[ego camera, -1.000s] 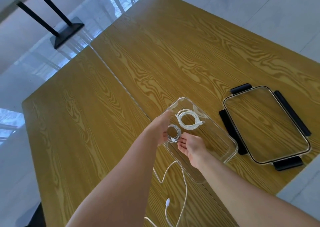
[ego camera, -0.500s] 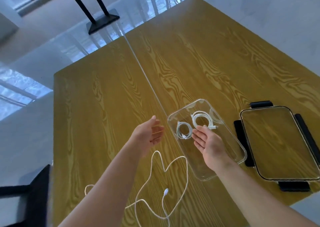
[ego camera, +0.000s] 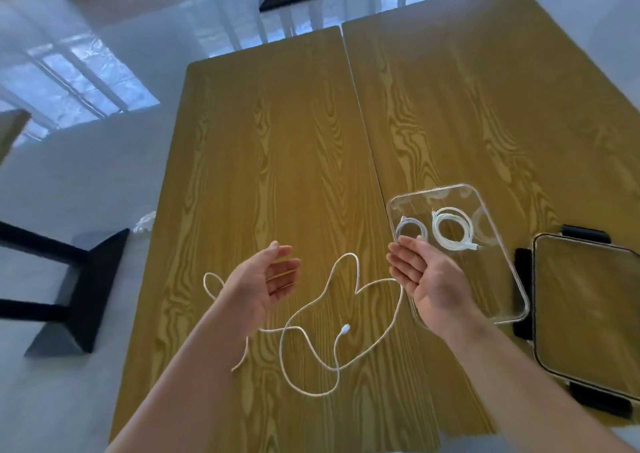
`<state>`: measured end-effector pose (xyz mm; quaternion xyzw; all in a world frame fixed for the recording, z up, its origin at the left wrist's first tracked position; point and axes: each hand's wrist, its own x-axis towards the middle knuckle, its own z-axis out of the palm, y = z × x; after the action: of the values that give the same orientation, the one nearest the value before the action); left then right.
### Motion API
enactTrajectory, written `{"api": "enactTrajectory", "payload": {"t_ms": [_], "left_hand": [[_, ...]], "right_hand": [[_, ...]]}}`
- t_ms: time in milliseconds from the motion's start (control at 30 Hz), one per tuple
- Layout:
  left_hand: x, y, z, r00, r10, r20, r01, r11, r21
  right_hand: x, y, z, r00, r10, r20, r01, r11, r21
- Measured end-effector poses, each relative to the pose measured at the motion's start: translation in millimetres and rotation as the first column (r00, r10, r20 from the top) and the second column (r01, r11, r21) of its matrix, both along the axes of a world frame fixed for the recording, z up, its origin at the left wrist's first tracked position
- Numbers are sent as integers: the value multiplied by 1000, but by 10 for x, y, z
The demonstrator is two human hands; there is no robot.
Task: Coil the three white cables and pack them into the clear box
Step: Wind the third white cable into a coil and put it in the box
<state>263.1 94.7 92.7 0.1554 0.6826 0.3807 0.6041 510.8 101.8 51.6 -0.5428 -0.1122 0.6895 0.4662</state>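
Both hands hover palm-up and empty above the wooden table, two of three cables packed.

Left hand (ego camera: 266,279) and right hand (ego camera: 424,279) have fingers loosely spread and grip nothing; the loose white braided cable (ego camera: 311,314) sprawls in open loops on the yellow wood-grain table (ego camera: 277,141) near its front edge, passing under the left hand, while two small white coiled cables (ego camera: 453,229) lie side by side at the far end of the clear rectangular plastic box (ego camera: 512,290), whose black-clipped transparent lid (ego camera: 585,314) rests beside it towards the table's right edge. To coil well, judging from this layout: pinch the white connector (ego camera: 345,329), wind even loops matching the packed coils, and lay the coil in the box's vacant near end.
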Motion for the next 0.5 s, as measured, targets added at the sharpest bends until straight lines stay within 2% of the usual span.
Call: {"api": "enactTrajectory", "payload": {"t_ms": [300,500], "left_hand": [[-850,-847,-110,982,186,19,-185,982,-32],[-1427,-1207,-181,952,303,35,-301,953,-40]], "right_hand": [[-439,-228,-35,977,192,90,-187,981,-60],[-909,-388,-26,969,238,65,-231,968,-101]]}}
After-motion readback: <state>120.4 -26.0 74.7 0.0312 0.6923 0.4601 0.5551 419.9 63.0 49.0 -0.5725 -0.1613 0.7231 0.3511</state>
